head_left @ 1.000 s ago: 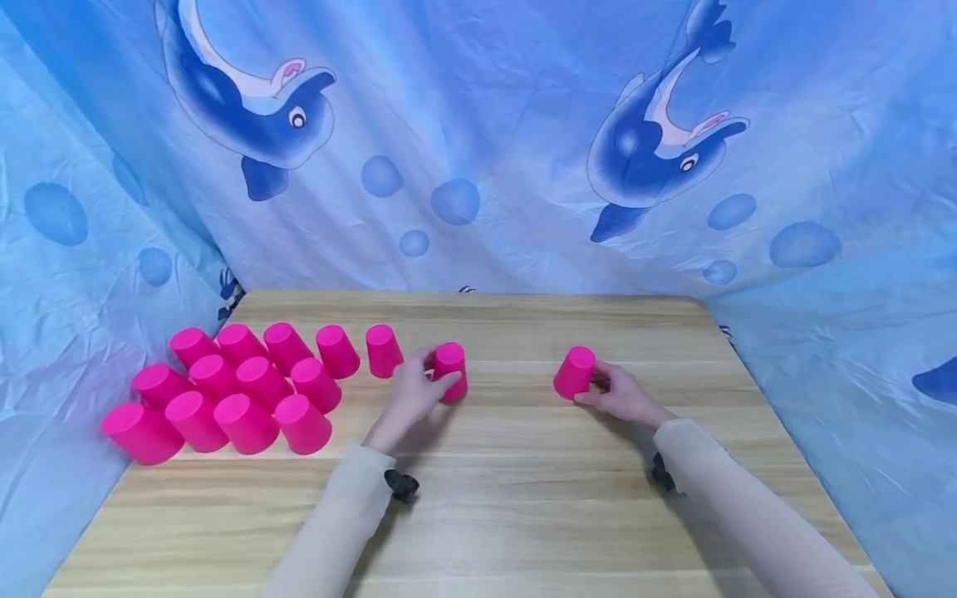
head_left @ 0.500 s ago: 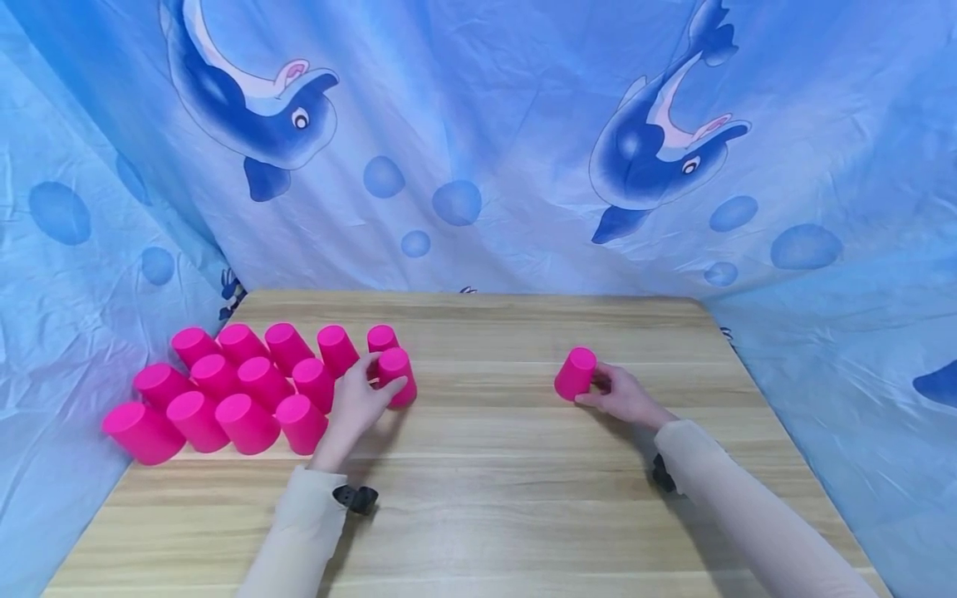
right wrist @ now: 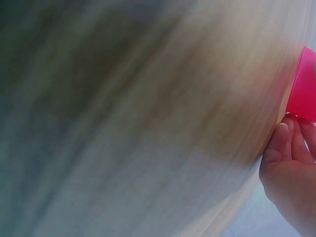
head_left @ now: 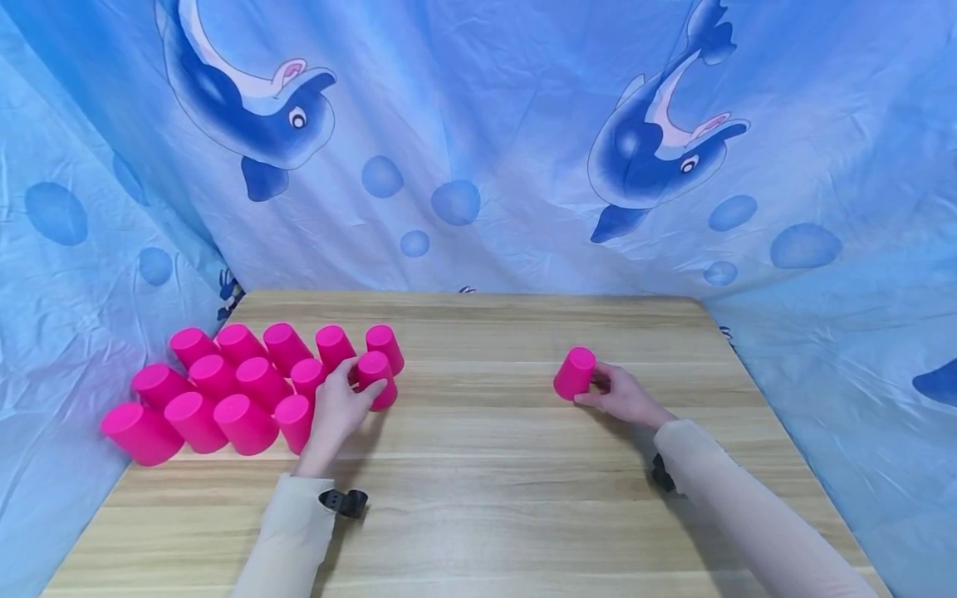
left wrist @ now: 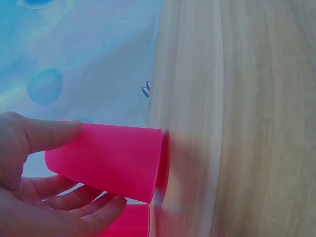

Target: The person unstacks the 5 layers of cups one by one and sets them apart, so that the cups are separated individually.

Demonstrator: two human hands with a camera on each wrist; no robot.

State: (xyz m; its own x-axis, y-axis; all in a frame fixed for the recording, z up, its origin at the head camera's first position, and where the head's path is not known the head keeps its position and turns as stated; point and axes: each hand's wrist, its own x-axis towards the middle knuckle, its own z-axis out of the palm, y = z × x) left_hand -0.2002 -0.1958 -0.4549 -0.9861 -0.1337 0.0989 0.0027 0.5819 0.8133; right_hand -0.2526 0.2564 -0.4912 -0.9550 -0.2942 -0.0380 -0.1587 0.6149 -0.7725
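With thumb and fingers round its sides, my left hand (head_left: 340, 411) grips a pink plastic cup (head_left: 378, 382) turned mouth down. In the left wrist view the cup (left wrist: 108, 160) has its rim right at the tabletop, and part of another pink cup (left wrist: 129, 222) shows below the fingers. Farther right, my right hand (head_left: 626, 400) holds a second upside-down pink cup (head_left: 574, 374) from its right side. The right wrist view shows that hand's thumb and fingertips at the lower edge of the cup (right wrist: 303, 94), which is cut off by the frame.
Several more pink cups (head_left: 247, 428) stand mouth down in rows at the left of the wooden table (head_left: 523, 498). The back row's last cup (head_left: 385, 342) is just behind the left hand's cup. A blue dolphin-print curtain (head_left: 478, 108) encloses the table's back and sides.
My left hand has carried its cup leftward from the middle to the right end of the cup rows. The right hand and its cup have stayed in place.
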